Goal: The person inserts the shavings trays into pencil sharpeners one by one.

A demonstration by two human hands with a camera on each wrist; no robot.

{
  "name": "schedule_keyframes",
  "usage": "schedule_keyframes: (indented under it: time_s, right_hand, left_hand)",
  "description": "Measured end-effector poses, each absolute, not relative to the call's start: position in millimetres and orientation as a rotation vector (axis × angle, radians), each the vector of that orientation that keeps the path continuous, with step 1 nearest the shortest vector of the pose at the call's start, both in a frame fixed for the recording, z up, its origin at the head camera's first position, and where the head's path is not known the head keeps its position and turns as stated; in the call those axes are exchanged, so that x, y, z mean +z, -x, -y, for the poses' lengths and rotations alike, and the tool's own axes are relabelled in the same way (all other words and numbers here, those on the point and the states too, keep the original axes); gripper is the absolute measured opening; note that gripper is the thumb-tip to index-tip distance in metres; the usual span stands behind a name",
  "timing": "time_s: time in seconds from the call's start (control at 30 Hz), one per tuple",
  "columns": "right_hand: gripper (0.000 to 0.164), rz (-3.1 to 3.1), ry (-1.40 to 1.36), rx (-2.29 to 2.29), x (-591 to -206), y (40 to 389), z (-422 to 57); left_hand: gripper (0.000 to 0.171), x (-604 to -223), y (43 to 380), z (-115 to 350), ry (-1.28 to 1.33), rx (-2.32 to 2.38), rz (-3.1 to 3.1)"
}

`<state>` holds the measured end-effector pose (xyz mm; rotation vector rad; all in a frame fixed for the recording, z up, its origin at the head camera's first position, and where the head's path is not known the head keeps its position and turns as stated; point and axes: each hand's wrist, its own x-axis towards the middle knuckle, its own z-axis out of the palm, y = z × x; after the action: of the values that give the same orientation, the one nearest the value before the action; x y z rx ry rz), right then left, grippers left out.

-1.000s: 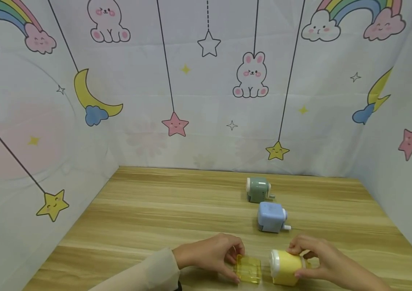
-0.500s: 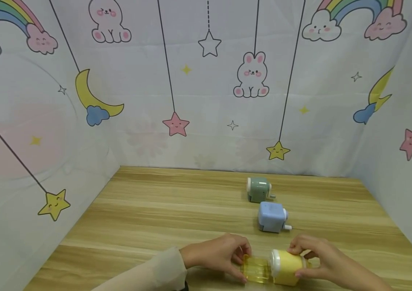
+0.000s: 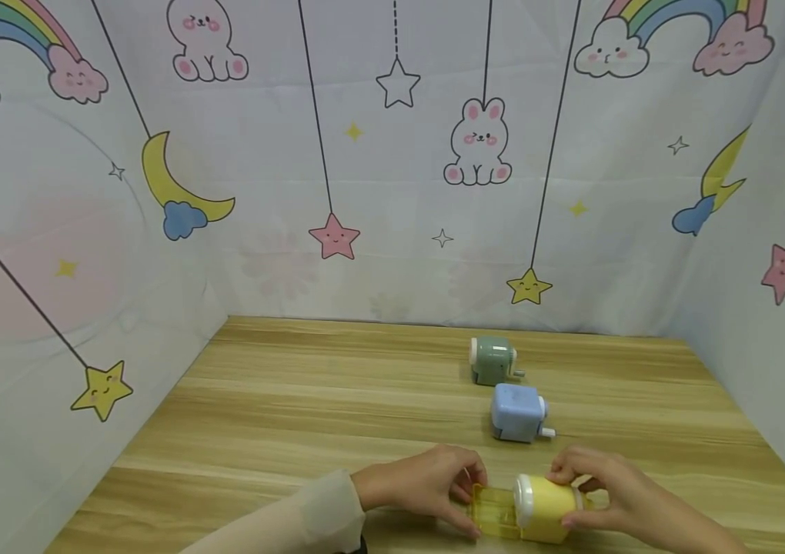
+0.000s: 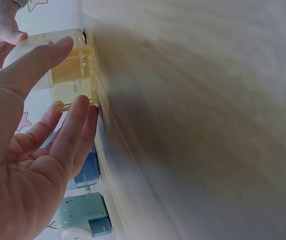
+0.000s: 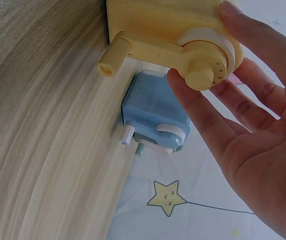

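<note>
At the table's front a yellow crank pencil sharpener (image 3: 549, 509) stands with its white end facing left. My right hand (image 3: 617, 492) holds it from the right, thumb and fingers on opposite sides of the body. In the right wrist view its crank handle (image 5: 113, 57) points down to the left. My left hand (image 3: 427, 488) pinches a clear yellow shavings drawer (image 3: 494, 512) by its outer end. The drawer's inner end meets the sharpener's base at the white end. Lettering shows on the drawer front (image 4: 77, 87) in the left wrist view.
Behind the hands stands a blue crank sharpener (image 3: 517, 413), with a green one (image 3: 492, 360) farther back. Both have cranks on their right. A white cloth with cartoon prints (image 3: 392, 192) encloses the wooden table (image 3: 309, 392) at the back and sides.
My left hand has moved right with the drawer, bringing it from a gap beside the yellow sharpener up into its base. The right hand has held the sharpener in place.
</note>
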<state>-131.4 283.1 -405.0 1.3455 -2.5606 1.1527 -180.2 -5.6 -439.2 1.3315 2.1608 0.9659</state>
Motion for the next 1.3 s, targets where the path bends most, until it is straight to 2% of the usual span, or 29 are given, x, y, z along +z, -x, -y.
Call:
schedule_keyframes:
  time_s: [1.3]
  right_hand:
    - [0.034, 2.527, -1.363, 1.167, -403.4, 130.9, -281.8]
  left_hand:
    - [0.047, -440.6, 181.3, 0.7, -1.259, 1.076, -2.083]
